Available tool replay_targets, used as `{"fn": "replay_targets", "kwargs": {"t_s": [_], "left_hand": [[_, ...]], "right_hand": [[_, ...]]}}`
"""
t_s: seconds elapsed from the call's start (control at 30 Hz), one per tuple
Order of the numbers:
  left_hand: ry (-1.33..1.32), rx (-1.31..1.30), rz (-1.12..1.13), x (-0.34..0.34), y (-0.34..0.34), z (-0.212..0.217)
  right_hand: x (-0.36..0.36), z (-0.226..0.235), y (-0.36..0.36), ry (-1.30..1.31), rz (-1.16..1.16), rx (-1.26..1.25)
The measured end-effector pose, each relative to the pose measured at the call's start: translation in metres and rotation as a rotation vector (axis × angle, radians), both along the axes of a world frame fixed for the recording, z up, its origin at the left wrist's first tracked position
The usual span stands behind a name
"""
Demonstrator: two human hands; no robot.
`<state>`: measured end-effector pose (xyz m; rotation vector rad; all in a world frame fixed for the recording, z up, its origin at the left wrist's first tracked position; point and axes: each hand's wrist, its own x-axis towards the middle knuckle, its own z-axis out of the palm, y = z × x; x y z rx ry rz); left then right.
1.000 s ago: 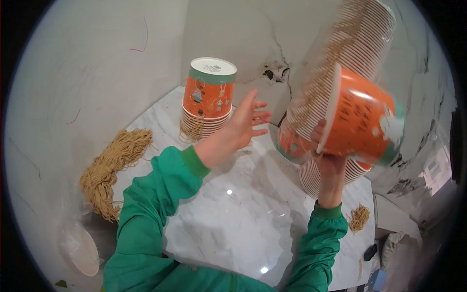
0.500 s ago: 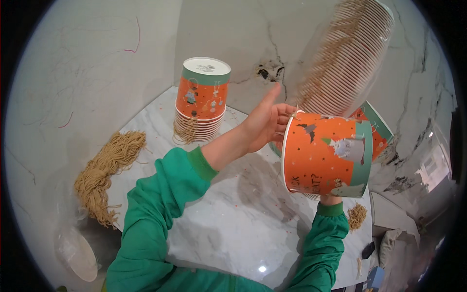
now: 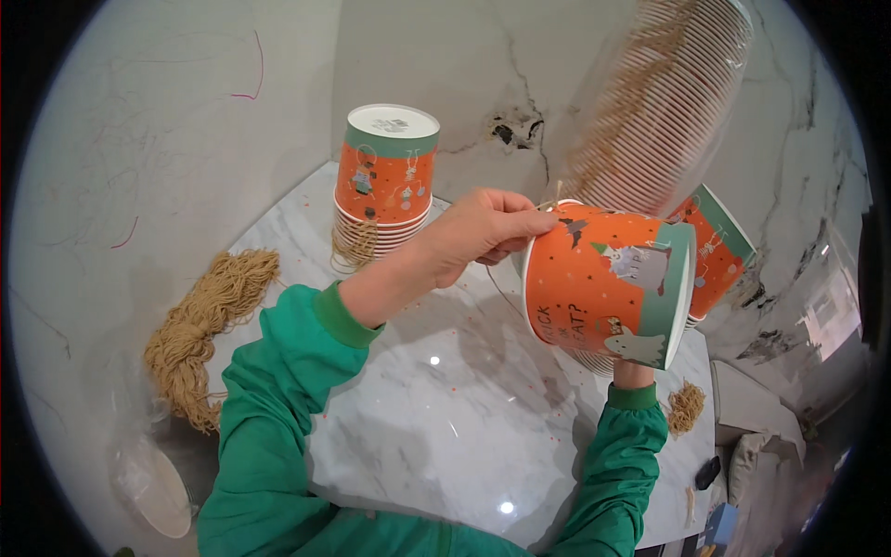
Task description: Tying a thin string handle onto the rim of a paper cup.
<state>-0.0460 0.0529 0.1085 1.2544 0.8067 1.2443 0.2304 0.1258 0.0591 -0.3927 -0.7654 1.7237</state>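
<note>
In the head view, pinching a twine strand (image 3: 554, 200) at the rim of the orange bucket (image 3: 603, 278) between thumb and fingers of the left hand (image 3: 478, 237); holding that bucket on its side above the table (image 3: 399, 446) with mouth leftward, presumably to turn the rim toward those fingers; apparently propping it from beneath with the right hand (image 3: 635, 374), hidden at the fingers, so cannot tell whether clamped or spread; having upside-down nested buckets (image 3: 386, 181) and a twine bundle (image 3: 209, 325) off to the left, presumably for easy reach

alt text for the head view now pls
A person's left hand pinches tan twine at the rim of an orange-and-green paper bucket, the right hand mostly hidden behind it. Upturned stacked buckets and a twine bundle sit on the table.
</note>
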Motion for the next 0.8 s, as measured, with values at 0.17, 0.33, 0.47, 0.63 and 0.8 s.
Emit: {"fn": "replay_targets", "kwargs": {"t_s": [0.17,0.33,0.47,0.63,0.8], "left_hand": [[0.147,0.062,0.205,-0.012,-0.007,-0.005],[0.128,0.059,0.237,-0.022,-0.008,-0.010],[0.059,0.011,0.286,-0.022,-0.001,-0.018],[0.003,0.004,0.359,-0.031,0.000,-0.021],[-0.192,-0.047,0.322,-0.035,0.005,-0.021]], "right_hand": [[-0.001,-0.015,-0.028,-0.025,-0.045,-0.016],[0.009,-0.011,-0.036,-0.051,-0.111,-0.041],[-0.015,0.004,-0.030,-0.068,-0.172,-0.052],[-0.055,0.031,-0.007,-0.086,-0.221,-0.078],[-0.037,0.013,0.030,-0.134,0.085,-0.007]]}}
